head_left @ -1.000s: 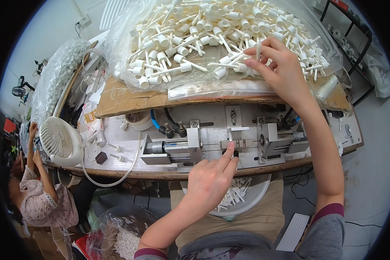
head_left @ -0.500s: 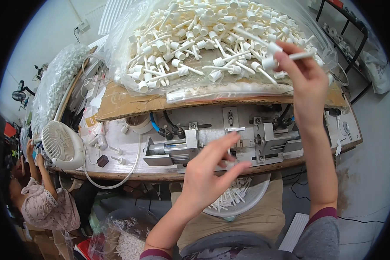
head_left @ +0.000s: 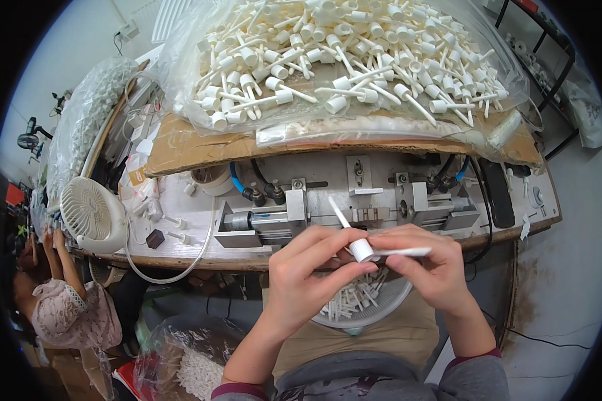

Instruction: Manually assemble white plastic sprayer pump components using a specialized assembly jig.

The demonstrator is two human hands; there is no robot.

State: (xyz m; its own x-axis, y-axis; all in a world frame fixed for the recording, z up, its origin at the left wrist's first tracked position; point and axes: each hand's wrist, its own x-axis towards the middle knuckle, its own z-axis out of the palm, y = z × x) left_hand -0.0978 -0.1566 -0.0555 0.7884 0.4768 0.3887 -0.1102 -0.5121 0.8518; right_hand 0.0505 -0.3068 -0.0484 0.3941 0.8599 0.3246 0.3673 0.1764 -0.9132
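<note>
Both my hands meet in front of the bench edge. Between the thumb and index finger of my left hand is a white ribbed cap with a stem, its thin stem tilted up and to the left. My right hand pinches a second white stem, lying almost level with its end toward that cap; whether it carries its own cap is hidden by fingers. Just beyond my hands, the metal clamping fixture has a small block in its middle, between two facing cylinder units.
A large pile of white stemmed caps lies in clear plastic on cardboard above the fixture. A basket of white sticks sits at my lap. A white fan stands left; a phone-like black slab lies right. Another person works at far left.
My right hand has come down from the pile with white stemmed caps to meet my left hand. My left hand, empty before, now pinches one cap.
</note>
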